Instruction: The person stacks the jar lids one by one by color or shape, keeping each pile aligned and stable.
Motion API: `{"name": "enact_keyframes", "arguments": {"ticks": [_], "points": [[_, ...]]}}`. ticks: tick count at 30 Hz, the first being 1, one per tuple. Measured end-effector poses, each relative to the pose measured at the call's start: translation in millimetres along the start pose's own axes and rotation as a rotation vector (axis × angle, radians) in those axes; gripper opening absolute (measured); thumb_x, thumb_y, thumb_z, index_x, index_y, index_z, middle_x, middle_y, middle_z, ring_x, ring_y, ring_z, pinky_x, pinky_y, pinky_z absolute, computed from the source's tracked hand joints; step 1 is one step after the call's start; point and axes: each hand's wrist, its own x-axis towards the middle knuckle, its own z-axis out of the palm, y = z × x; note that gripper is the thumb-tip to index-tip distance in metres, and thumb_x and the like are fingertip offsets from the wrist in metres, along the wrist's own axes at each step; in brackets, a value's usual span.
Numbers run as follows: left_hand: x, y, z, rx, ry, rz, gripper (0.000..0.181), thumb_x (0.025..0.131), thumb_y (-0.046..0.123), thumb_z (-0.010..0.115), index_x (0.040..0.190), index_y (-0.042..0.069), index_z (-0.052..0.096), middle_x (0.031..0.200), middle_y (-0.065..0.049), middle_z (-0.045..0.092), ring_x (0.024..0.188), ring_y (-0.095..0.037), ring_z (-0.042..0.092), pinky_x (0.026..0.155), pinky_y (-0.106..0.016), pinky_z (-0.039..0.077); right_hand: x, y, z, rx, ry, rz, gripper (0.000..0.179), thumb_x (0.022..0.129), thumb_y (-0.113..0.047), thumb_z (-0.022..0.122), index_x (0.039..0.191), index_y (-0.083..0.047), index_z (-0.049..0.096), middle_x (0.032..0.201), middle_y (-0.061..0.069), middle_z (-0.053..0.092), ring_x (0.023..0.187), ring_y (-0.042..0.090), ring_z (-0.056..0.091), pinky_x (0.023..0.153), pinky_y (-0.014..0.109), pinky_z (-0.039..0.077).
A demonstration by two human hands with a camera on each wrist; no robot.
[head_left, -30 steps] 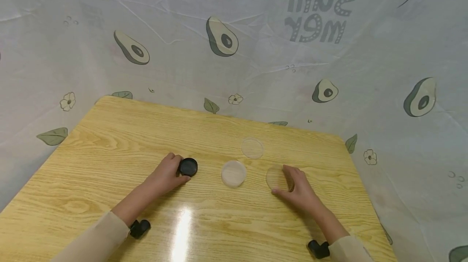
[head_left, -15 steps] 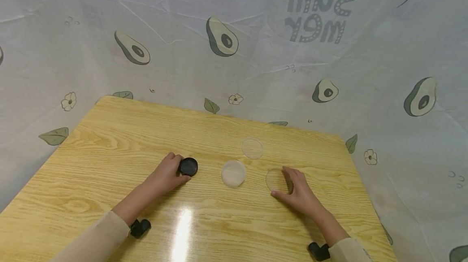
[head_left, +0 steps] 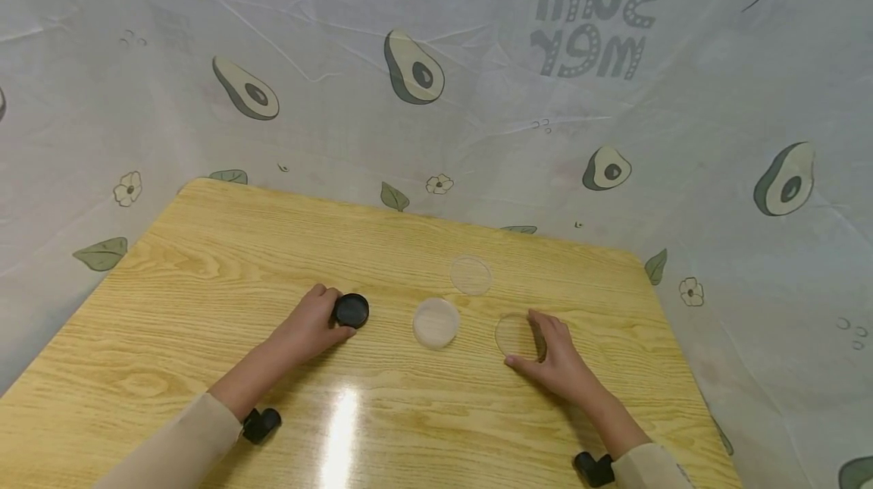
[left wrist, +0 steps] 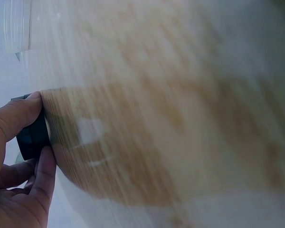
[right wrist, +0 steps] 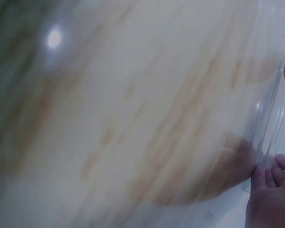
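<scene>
My left hand [head_left: 310, 333] holds a black round lid [head_left: 352, 311] by its sides on the wooden table, thumb on the near side and fingers on the far side. In the left wrist view, thumb and fingers pinch the lid's black side wall [left wrist: 33, 135]. Further right, my right hand [head_left: 559, 356] spans a clear round container [head_left: 513, 335], with thumb and fingertips at its edge. The right wrist view shows its transparent ridged wall [right wrist: 271, 114] between the fingers. A whitish clear round container [head_left: 436, 324] stands between the hands.
Behind it lies a thin clear disc [head_left: 471, 275], hard to see against the wood. The wooden table [head_left: 204, 261] ends at a pale printed curtain [head_left: 327, 125] at the back. A glare patch [head_left: 339, 428] shines near the front.
</scene>
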Motion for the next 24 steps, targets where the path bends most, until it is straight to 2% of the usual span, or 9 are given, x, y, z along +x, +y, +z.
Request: {"name": "enact_keyframes", "arguments": {"ticks": [24], "points": [[-0.6, 1.0, -2.4, -0.016, -0.014, -0.010, 0.051, 0.091, 0.017, 0.083, 0.126, -0.011, 0.060, 0.103, -0.016, 0.055, 0.080, -0.020, 0.047, 0.072, -0.036, 0.045, -1.3, -2.1, -1.1, 0.015, -0.019, 0.039, 0.100, 0.091, -0.045, 0.081, 0.160, 0.005, 0.028, 0.160, 0.031, 0.031, 0.147, 0.051, 0.028, 0.112, 0.073, 0.034]]}}
